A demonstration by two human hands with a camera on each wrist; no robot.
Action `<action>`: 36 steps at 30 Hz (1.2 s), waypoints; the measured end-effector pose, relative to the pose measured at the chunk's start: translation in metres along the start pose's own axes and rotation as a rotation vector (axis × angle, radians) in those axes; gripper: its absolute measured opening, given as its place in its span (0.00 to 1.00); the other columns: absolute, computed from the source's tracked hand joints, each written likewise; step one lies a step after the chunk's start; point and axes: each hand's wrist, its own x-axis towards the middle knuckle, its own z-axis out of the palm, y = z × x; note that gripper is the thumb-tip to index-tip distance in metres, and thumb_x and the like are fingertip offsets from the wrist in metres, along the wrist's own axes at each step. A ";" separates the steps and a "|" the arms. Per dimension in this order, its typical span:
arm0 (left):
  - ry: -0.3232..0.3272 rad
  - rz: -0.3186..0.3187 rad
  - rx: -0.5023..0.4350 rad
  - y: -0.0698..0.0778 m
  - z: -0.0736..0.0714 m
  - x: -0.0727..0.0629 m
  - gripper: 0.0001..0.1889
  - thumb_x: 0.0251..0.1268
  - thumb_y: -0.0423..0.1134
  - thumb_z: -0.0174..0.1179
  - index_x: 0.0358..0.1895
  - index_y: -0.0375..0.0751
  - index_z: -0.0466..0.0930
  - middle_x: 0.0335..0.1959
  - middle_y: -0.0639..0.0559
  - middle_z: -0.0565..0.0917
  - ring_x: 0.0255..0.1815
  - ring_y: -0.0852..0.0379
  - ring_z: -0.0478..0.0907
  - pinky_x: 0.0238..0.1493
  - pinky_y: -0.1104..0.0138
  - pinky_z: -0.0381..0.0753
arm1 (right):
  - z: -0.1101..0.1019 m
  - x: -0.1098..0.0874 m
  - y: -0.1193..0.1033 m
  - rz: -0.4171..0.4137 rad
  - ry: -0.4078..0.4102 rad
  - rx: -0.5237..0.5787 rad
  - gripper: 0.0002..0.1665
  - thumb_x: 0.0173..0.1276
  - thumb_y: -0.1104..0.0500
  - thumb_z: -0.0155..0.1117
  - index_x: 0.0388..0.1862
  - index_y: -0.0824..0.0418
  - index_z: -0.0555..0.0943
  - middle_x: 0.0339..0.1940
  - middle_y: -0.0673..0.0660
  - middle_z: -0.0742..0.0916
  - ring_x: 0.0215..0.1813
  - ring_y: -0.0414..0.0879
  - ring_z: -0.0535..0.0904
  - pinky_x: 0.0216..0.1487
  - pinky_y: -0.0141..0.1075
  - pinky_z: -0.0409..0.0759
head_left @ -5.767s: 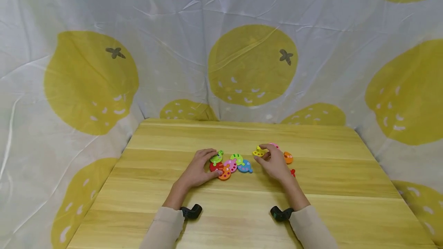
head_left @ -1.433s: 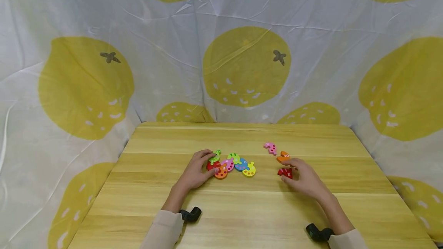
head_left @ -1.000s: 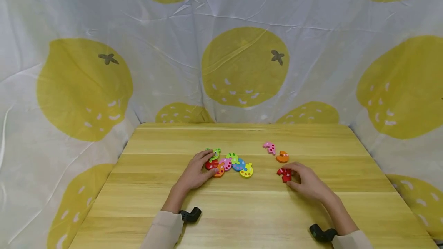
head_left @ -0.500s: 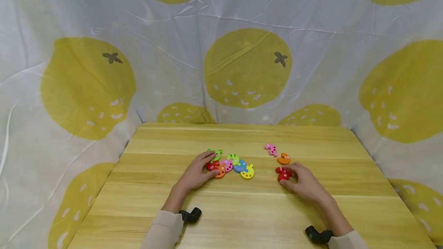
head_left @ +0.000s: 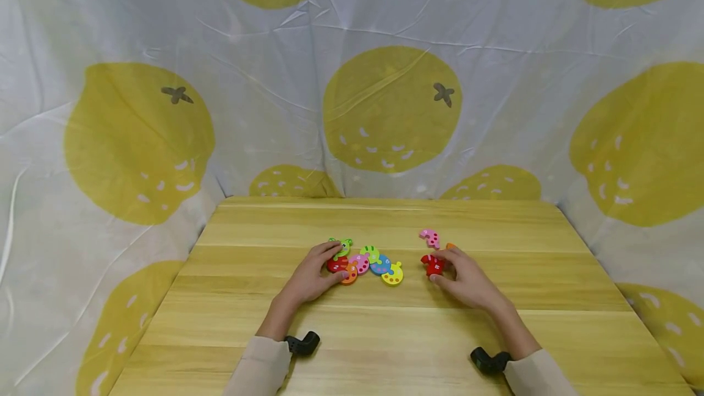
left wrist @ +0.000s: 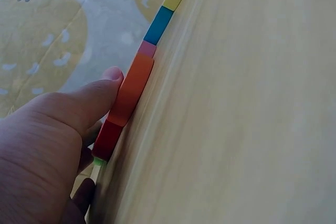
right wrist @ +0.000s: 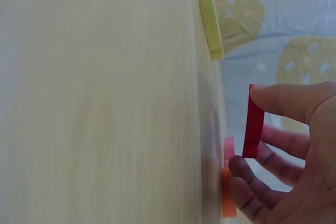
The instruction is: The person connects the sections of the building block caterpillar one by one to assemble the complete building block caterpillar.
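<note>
A row of joined caterpillar puzzle pieces (head_left: 379,263) lies mid-table, from a green head (head_left: 344,247) through red, orange, pink, green and blue to a yellow piece (head_left: 393,275). At its left end my left hand (head_left: 307,272) holds it, fingers by the head and thumb on the orange piece (left wrist: 134,85). To the right of the row, my right hand (head_left: 467,281) pinches a red puzzle piece (head_left: 433,266) between thumb and fingers. In the right wrist view this red piece (right wrist: 254,124) is raised off the wood, its edge towards the camera.
A loose pink puzzle piece (head_left: 431,238) lies behind the right hand. Beside it, an orange puzzle piece (right wrist: 229,195) is mostly hidden by that hand in the head view. The wooden table (head_left: 363,347) backs onto a lemon-print curtain (head_left: 275,96).
The yellow piece, earlier in the right hand, now sits at the row's right end. Since then that hand has picked up the red piece, turned it and moved it left. The left hand stays.
</note>
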 end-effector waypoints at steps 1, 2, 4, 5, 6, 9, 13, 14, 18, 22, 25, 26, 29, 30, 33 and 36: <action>-0.002 -0.001 0.001 0.000 0.000 0.000 0.37 0.68 0.54 0.68 0.77 0.46 0.70 0.80 0.52 0.66 0.82 0.46 0.58 0.80 0.47 0.62 | 0.002 0.003 -0.002 -0.007 -0.003 0.001 0.31 0.68 0.53 0.73 0.67 0.63 0.79 0.60 0.63 0.82 0.60 0.58 0.80 0.61 0.55 0.80; -0.002 0.001 0.002 0.000 0.000 0.000 0.37 0.68 0.54 0.68 0.77 0.46 0.70 0.80 0.52 0.66 0.82 0.46 0.58 0.80 0.47 0.62 | 0.004 0.006 -0.003 -0.012 -0.007 0.001 0.31 0.68 0.53 0.73 0.67 0.62 0.79 0.61 0.62 0.82 0.61 0.58 0.79 0.62 0.56 0.79; -0.003 0.003 0.002 -0.001 0.000 0.000 0.37 0.68 0.54 0.68 0.77 0.46 0.69 0.80 0.52 0.65 0.83 0.46 0.58 0.80 0.47 0.62 | 0.007 0.011 -0.007 -0.011 -0.024 0.019 0.30 0.68 0.53 0.73 0.67 0.60 0.79 0.59 0.58 0.81 0.58 0.54 0.79 0.60 0.53 0.79; -0.005 0.003 0.001 -0.001 -0.001 0.000 0.37 0.68 0.54 0.68 0.77 0.46 0.69 0.80 0.52 0.65 0.83 0.46 0.58 0.80 0.47 0.62 | 0.009 0.014 -0.008 -0.008 -0.025 0.022 0.30 0.68 0.54 0.73 0.67 0.59 0.79 0.61 0.57 0.81 0.60 0.54 0.78 0.63 0.54 0.79; -0.007 0.004 0.002 -0.001 -0.001 0.000 0.37 0.68 0.54 0.68 0.77 0.46 0.69 0.80 0.52 0.65 0.83 0.46 0.58 0.80 0.47 0.62 | 0.011 0.016 -0.009 -0.007 -0.027 0.023 0.30 0.69 0.54 0.72 0.68 0.58 0.79 0.64 0.57 0.80 0.63 0.54 0.78 0.64 0.54 0.78; -0.015 0.005 -0.001 -0.001 -0.001 0.000 0.37 0.68 0.54 0.68 0.77 0.46 0.69 0.80 0.52 0.65 0.83 0.47 0.57 0.80 0.48 0.62 | 0.014 0.021 -0.013 -0.010 -0.048 0.047 0.30 0.69 0.54 0.71 0.68 0.58 0.78 0.70 0.60 0.78 0.65 0.58 0.76 0.65 0.57 0.77; -0.022 0.001 -0.001 -0.001 -0.002 -0.001 0.37 0.69 0.53 0.68 0.77 0.46 0.68 0.80 0.52 0.65 0.83 0.47 0.57 0.80 0.48 0.61 | 0.016 0.029 -0.018 -0.009 -0.085 0.061 0.31 0.70 0.54 0.70 0.70 0.56 0.77 0.75 0.63 0.74 0.76 0.63 0.69 0.72 0.61 0.72; -0.023 0.000 0.000 -0.001 -0.002 -0.001 0.37 0.69 0.53 0.68 0.78 0.46 0.68 0.80 0.52 0.65 0.83 0.48 0.57 0.81 0.49 0.61 | 0.017 0.031 -0.018 -0.013 -0.095 0.062 0.31 0.70 0.54 0.70 0.70 0.56 0.76 0.75 0.63 0.74 0.77 0.63 0.67 0.72 0.62 0.71; -0.019 0.007 0.008 -0.001 -0.001 -0.001 0.37 0.69 0.53 0.67 0.77 0.46 0.68 0.80 0.52 0.65 0.83 0.48 0.57 0.80 0.49 0.62 | 0.021 0.038 -0.020 -0.041 -0.133 0.048 0.31 0.71 0.53 0.69 0.71 0.54 0.76 0.72 0.59 0.75 0.78 0.60 0.66 0.77 0.60 0.67; -0.027 0.020 0.024 -0.002 0.000 0.000 0.37 0.70 0.54 0.66 0.77 0.46 0.68 0.80 0.52 0.65 0.83 0.48 0.56 0.81 0.50 0.61 | 0.025 0.042 -0.019 -0.078 -0.173 0.040 0.30 0.72 0.55 0.68 0.71 0.55 0.76 0.66 0.52 0.76 0.68 0.51 0.74 0.73 0.54 0.73; -0.032 0.018 0.026 -0.002 0.001 0.000 0.37 0.70 0.55 0.66 0.77 0.47 0.68 0.80 0.52 0.65 0.83 0.48 0.56 0.81 0.50 0.61 | 0.025 0.043 -0.017 -0.105 -0.190 0.045 0.30 0.72 0.56 0.68 0.71 0.55 0.76 0.65 0.51 0.77 0.65 0.49 0.74 0.70 0.54 0.75; -0.030 0.017 0.023 -0.002 0.001 0.000 0.37 0.70 0.55 0.66 0.77 0.47 0.69 0.80 0.52 0.65 0.83 0.48 0.56 0.81 0.50 0.61 | 0.025 0.043 -0.016 -0.110 -0.195 0.048 0.30 0.72 0.56 0.68 0.71 0.55 0.76 0.65 0.51 0.77 0.66 0.49 0.74 0.71 0.54 0.75; -0.021 0.018 0.018 -0.003 0.001 0.000 0.36 0.69 0.55 0.67 0.77 0.47 0.69 0.80 0.52 0.65 0.83 0.48 0.57 0.81 0.49 0.61 | 0.023 0.044 -0.015 -0.108 -0.214 0.055 0.29 0.72 0.57 0.68 0.71 0.53 0.76 0.65 0.50 0.77 0.65 0.48 0.74 0.70 0.53 0.75; -0.018 0.020 0.017 -0.003 0.001 0.000 0.36 0.69 0.54 0.67 0.77 0.47 0.69 0.80 0.52 0.65 0.83 0.48 0.57 0.81 0.49 0.61 | 0.023 0.044 -0.015 -0.108 -0.220 0.055 0.29 0.72 0.57 0.68 0.71 0.53 0.76 0.65 0.50 0.76 0.65 0.48 0.74 0.70 0.53 0.76; -0.015 0.024 0.025 -0.003 0.001 0.001 0.36 0.69 0.54 0.67 0.77 0.47 0.69 0.80 0.52 0.66 0.83 0.48 0.57 0.81 0.50 0.61 | 0.022 0.047 -0.015 -0.108 -0.240 0.053 0.29 0.72 0.57 0.68 0.71 0.51 0.76 0.65 0.49 0.76 0.65 0.47 0.75 0.70 0.52 0.76; -0.015 0.019 0.026 -0.004 0.001 0.001 0.36 0.69 0.54 0.67 0.77 0.47 0.69 0.80 0.52 0.65 0.83 0.49 0.57 0.81 0.50 0.61 | 0.022 0.049 -0.016 -0.134 -0.255 0.035 0.30 0.72 0.58 0.67 0.72 0.54 0.76 0.66 0.52 0.76 0.66 0.49 0.75 0.70 0.52 0.76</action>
